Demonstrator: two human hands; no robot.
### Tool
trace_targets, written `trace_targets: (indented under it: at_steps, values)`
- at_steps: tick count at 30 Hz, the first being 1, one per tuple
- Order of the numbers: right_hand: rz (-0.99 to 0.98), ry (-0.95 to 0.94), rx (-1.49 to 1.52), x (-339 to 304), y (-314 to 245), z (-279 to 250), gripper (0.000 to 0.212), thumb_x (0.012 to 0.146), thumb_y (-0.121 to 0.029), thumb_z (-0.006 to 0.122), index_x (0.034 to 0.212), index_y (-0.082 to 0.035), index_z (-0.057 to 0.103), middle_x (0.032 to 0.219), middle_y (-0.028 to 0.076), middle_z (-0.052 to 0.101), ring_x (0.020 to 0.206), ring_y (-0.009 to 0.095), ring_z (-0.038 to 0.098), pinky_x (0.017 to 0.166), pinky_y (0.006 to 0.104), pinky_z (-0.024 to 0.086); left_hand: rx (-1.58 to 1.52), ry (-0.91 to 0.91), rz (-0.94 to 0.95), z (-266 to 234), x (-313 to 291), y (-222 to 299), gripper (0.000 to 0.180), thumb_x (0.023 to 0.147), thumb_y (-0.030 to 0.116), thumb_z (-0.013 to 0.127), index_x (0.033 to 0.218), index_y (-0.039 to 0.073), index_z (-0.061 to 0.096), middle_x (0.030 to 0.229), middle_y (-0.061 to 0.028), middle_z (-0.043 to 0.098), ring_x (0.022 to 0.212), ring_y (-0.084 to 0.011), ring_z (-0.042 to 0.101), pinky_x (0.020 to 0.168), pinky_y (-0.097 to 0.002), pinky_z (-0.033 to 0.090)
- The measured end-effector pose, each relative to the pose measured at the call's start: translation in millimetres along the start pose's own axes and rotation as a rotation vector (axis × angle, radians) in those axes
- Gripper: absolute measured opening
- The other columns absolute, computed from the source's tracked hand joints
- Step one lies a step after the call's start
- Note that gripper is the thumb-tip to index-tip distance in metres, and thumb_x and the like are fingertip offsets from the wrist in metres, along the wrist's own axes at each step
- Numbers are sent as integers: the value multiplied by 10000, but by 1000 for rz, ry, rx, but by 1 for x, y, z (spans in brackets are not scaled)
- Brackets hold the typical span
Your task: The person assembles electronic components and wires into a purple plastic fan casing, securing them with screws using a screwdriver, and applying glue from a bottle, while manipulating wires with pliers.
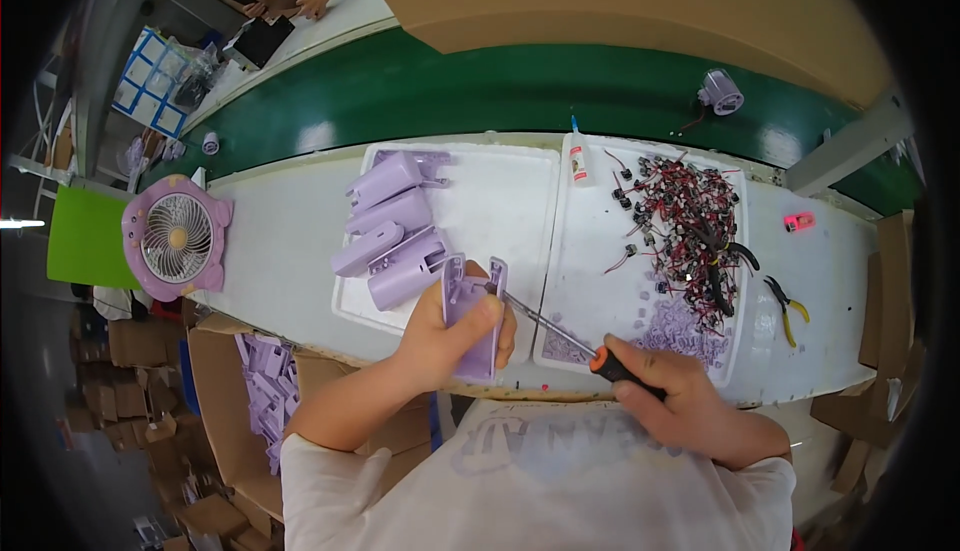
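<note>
Purple housing [480, 358] held in left hand [443, 341], over desk's [275, 226] near edge; right hand [668, 391] grips screwdriver [608, 363], tip at housing's right wall.

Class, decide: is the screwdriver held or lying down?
Held: the right hand grips the screwdriver, which points toward the lilac casing in the left hand.

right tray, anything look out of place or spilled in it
Black-handled pliers look out of place: they lie on the tangled wire heap in the right tray, where they're easy to miss. The yellow-handled pliers lie beside the tray. Nothing is clearly spilled.
</note>
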State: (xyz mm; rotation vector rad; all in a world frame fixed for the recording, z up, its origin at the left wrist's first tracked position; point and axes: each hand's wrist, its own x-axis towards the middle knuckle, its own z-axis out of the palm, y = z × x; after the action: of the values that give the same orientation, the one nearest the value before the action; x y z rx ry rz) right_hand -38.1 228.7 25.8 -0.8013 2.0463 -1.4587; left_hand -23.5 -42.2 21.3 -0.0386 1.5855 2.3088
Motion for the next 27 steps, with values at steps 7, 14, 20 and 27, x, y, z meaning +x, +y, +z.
trace_targets:
  at_steps: [7, 14, 20, 27]
  values:
    - [-53, -70, -89, -9, -12, -17, 467, 817, -99, 609, 1260, -19, 483, 631, 102, 533, 541, 234, 520, 519, 328, 426, 261, -172, -100, -17, -4, 20, 241, 892, 230, 569, 850, 54, 411, 625, -47, 537, 515, -107, 513, 480, -247, 410]
    - [-26, -71, -109, -2, -9, -15, 454, 826, -115, 599, 1254, -16, 482, 640, 115, 543, 551, 252, 537, 527, 333, 433, 159, -151, -92, -15, -3, 10, 240, 897, 243, 555, 883, 58, 402, 648, -66, 540, 529, -121, 523, 472, -259, 403]
    - [-61, 62, -89, -6, -11, 4, 456, 835, -137, 590, 1266, -37, 478, 662, 113, 556, 584, 259, 556, 560, 337, 451, -13, -48, 24, -6, -2, 6, 254, 893, 240, 557, 919, 55, 385, 680, -97, 545, 553, -136, 533, 477, -273, 414]
    - [17, -153, -151, -4, -10, -24, 447, 849, -140, 569, 1275, -48, 472, 688, 132, 568, 604, 282, 561, 573, 351, 456, 323, -143, -106, -18, -4, 9, 272, 880, 254, 580, 838, 41, 416, 627, -52, 542, 521, -104, 516, 466, -245, 405]
